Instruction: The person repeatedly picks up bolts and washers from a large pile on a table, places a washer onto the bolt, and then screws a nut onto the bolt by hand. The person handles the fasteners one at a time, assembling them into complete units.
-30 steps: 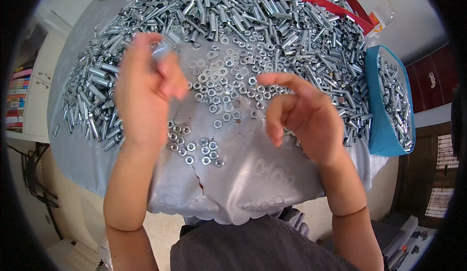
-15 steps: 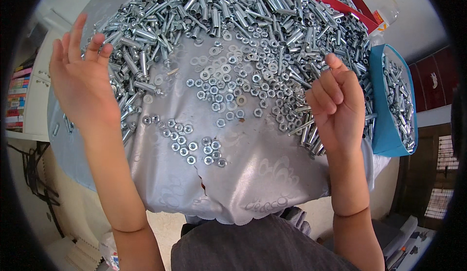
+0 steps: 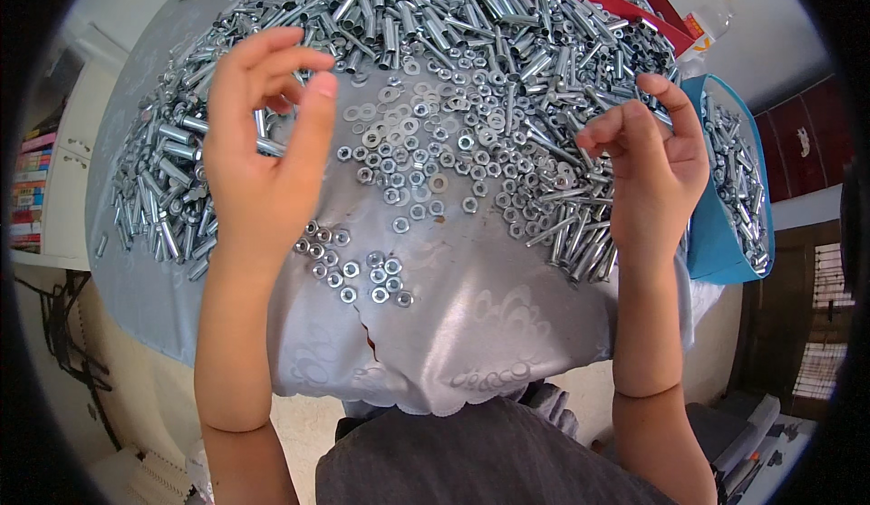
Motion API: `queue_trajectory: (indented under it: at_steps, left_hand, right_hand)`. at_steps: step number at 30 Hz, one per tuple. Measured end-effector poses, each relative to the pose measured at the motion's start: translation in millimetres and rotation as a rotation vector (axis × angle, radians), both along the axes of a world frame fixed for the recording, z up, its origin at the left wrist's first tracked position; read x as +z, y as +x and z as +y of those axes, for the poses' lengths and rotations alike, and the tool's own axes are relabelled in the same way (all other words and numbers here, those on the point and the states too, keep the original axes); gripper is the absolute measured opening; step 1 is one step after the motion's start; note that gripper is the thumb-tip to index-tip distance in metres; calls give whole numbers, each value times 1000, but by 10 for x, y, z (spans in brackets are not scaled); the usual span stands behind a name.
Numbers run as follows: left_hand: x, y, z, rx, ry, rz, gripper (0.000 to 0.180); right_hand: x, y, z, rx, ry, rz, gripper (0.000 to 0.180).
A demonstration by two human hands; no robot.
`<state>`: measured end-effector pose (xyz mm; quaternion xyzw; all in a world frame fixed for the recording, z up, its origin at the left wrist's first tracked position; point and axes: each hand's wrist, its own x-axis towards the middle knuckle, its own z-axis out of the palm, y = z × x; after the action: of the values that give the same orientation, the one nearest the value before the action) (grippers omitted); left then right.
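Note:
My left hand (image 3: 267,133) is raised over the left side of the pile, empty, its thumb apart from the bent fingers. Behind it and to its left lie metal sleeves and bolts (image 3: 177,151). My right hand (image 3: 657,165) hovers above the right edge of the pile, near the blue box. Its fingers are loosely curled with one standing apart, and nothing shows in them. Between the hands, hex nuts (image 3: 417,179) and flat washers (image 3: 388,95) are spread on the silver-grey tablecloth (image 3: 471,324). A smaller group of nuts (image 3: 377,276) lies nearer to me.
A large heap of metal sleeves (image 3: 390,29) covers the far part of the table. The blue box (image 3: 716,256) at the right holds bolts. At the far right stands a red box (image 3: 666,20) with metal parts. The cloth has a tear (image 3: 368,335) near its front edge.
My left hand has moved right and its spread fingers have bent. My right hand has shifted slightly right, with one finger lifting away from the others. The pieces on the table look unchanged.

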<state>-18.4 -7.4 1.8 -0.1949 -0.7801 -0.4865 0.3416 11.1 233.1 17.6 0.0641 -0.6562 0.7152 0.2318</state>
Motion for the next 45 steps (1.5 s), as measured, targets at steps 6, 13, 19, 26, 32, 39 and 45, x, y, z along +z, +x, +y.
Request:
queue_trajectory:
  at_steps: [6, 13, 19, 26, 32, 39, 45]
  left_hand:
    - [-76, 53, 90, -28, -401, 24, 18]
    - [-172, 109, 219, -263, -564, 32, 10]
    - [-175, 152, 234, -363, -613, -56, 13]
    - [-183, 173, 259, -389, -597, -33, 11]
    - [-177, 183, 259, -397, -585, -17, 11]
    - [-175, 179, 257, -393, -572, 47, 9]
    - [-172, 181, 264, -394, -570, 32, 9]
  right_hand:
    - [-43, -85, 126, -151, 718, -158, 26]
    - [-97, -90, 332, -189, 1166, -167, 35]
    - [-196, -99, 497, -412, 1379, -208, 64]
    - [-223, -184, 597, -286, 1186, -402, 87]
    - [-263, -265, 652, -324, 1188, -481, 99]
    - [-214, -268, 641, -463, 1378, -616, 116]
    - [-228, -302, 747, -424, 1340, -785, 126]
